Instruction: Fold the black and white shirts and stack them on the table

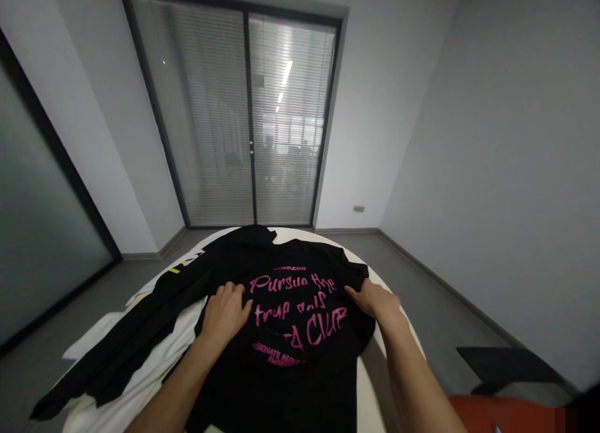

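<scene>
A black T-shirt (319,370) with pink lettering lies spread on a round, pale table, its neck end away from me. Creases across the middle hide parts of the print. My left hand (227,309) is closed on the fabric at the shirt's left side, fingers curled into it. On the opposite side, my right hand (379,303) pinches the cloth near the sleeve, its index finger pointing inward. To the left lies a black long-sleeved garment (154,314) with yellow and white marks on its sleeve. White cloth (180,339) shows beneath that garment.
The table's curved edge (328,238) runs behind and right of the shirt. An orange-red chair seat (506,414) with a dark part (510,364) stands at lower right. Glass panels with blinds (290,127) face me, and a grey wall (506,170) rises on the right.
</scene>
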A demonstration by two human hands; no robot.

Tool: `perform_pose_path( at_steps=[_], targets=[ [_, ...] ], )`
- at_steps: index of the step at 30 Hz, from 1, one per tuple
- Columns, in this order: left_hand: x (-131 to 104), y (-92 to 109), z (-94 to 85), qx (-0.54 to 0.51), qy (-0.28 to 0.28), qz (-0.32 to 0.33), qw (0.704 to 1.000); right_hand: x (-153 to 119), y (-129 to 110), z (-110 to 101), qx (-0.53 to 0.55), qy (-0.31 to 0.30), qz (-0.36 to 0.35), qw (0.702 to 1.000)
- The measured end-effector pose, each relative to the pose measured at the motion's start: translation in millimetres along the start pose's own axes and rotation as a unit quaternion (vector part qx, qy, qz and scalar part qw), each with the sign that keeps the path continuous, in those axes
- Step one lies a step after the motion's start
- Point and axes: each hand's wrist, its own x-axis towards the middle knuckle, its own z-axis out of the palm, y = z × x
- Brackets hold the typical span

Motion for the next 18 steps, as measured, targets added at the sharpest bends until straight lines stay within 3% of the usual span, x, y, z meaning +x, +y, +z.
perform_pose_path(
  at_steps=[2,4,8,13,15,18],
  targets=[
    [-4,-15,-6.9,0.037,-0.008,-0.065,0.997,-5,19,5,0.037,-0.073,-0.004,0.997],
    [-7,-26,-9.7,0.042,-0.032,-0.096,0.994,-7,28,15,0.055,-0.083,-0.026,0.995],
    [-6,-37,-0.2,0.012,-0.095,-0.091,0.991,-4,21,34,0.045,0.032,-0.071,0.996],
    [1,-45,20.1,-0.019,-0.113,-0.046,0.992,5,4,41,0.14,0.135,-0.109,0.975],
    [4,-48,23.8,-0.028,-0.112,-0.042,0.992,7,1,44,0.188,0.147,-0.145,0.96],
    [6,-50,22.9,-0.049,-0.073,-0.047,0.995,4,-3,50,0.252,0.103,-0.206,0.94]
  ],
)
